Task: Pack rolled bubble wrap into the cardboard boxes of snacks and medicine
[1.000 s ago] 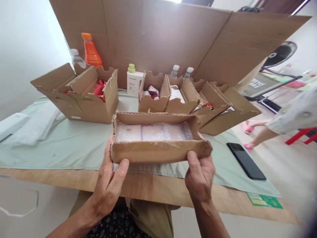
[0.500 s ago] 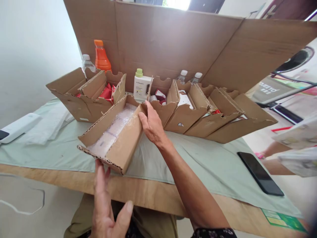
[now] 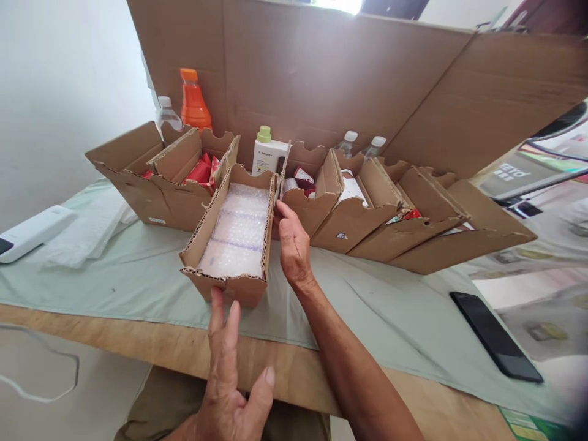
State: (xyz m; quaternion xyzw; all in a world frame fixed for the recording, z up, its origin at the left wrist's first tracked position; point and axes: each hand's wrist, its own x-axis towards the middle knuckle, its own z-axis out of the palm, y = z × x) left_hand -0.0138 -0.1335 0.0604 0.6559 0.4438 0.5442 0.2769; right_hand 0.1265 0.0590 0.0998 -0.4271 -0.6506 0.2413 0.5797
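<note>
A narrow open cardboard box stands in the middle of the table, its short end towards me. Bubble-wrapped packs lie in a row inside it. With fingers stretched and thumb apart, my left hand touches the box's front end at the fingertips. My right hand is at the box's right wall, its fingers closed at that edge, the tips partly hidden in the gap by the neighbouring box. Behind the bubble-wrapped box stands a white bottle with a green cap.
Cardboard bins stand left, and more bins right, holding red and white packages. A tall cardboard panel rises behind, with an orange bottle before it. A phone lies right, a white device and plastic bags left.
The bubble-wrapped box has turned from slanting to nearly straight, its near end swinging right and its tilt lessening. My left hand has followed to the right; my right hand has shifted slightly down its side.
</note>
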